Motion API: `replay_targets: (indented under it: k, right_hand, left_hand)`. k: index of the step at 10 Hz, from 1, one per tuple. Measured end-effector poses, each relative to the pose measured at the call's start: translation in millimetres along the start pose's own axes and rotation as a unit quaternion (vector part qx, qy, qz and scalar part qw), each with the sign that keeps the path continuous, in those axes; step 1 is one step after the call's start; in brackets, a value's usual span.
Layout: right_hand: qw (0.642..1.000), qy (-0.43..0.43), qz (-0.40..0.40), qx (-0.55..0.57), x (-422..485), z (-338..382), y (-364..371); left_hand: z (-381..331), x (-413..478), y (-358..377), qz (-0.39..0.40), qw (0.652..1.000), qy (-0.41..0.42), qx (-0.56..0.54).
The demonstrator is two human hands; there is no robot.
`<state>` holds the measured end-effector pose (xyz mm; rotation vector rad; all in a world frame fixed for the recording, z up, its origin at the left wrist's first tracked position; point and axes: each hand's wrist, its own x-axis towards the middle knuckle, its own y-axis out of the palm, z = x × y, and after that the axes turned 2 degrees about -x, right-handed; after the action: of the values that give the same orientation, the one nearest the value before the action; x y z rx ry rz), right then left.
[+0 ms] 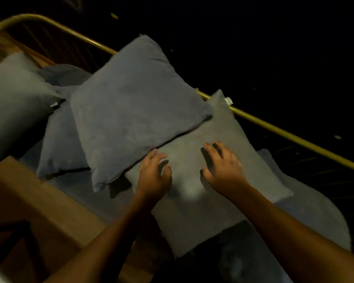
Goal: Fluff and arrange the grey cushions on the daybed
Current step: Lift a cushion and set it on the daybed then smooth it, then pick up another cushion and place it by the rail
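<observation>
Our left hand (154, 174) and right hand (223, 166) lie flat with fingers spread, gripping nothing, on the pale grey cushion (194, 211) at lower centre. A darker grey cushion (135, 107) overlaps its upper left edge, touching our left fingertips (153, 155). Further grey cushions (14, 99) lie at left, along the brass daybed rail (284, 129).

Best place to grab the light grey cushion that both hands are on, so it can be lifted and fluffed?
Grip the light grey cushion by its two free side edges, left hand and right hand coming from the near side. The far end is pinned under the darker cushion, so pull toward you first.
</observation>
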<state>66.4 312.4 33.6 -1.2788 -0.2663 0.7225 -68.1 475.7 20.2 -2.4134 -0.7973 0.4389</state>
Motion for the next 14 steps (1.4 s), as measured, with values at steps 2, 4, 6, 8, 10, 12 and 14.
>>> replay_targets:
  k: [2, 4, 6, 8, 10, 12, 14]
  right_hand:
    - [0.985, 0.151, -0.046, 0.070, -101.9, -97.6, 13.7]
    - [0.968, 0.240, 0.011, 0.066, -190.7, -199.6, 26.2]
    - [0.947, 0.289, 0.083, 0.114, -223.9, -273.6, 26.6]
    - [0.962, 0.199, 0.125, 0.141, -198.1, -329.4, 52.3]
    - [0.969, 0.168, 0.151, 0.103, -126.8, -360.9, 81.2]
    - [0.948, 0.217, 0.155, 0.174, -80.2, -387.2, 103.8]
    - [0.916, 0.234, 0.167, 0.279, -77.5, -414.1, 125.6]
  left_hand:
    - [-41.2, -55.6, 104.1, 0.149, 0.984, 0.098, -0.027]
    - [-81.0, -115.2, 201.3, 0.243, 0.960, 0.134, -0.019]
    - [-59.3, -183.6, 275.9, 0.252, 0.963, -0.093, 0.033]
    - [-36.7, -212.5, 326.9, 0.064, 0.946, -0.317, 0.024]
    - [-11.9, -196.2, 349.7, -0.074, 0.888, -0.442, -0.101]
    - [29.6, -182.8, 346.2, -0.083, 0.854, -0.473, -0.198]
    - [41.7, -186.4, 360.2, -0.114, 0.831, -0.491, -0.235]
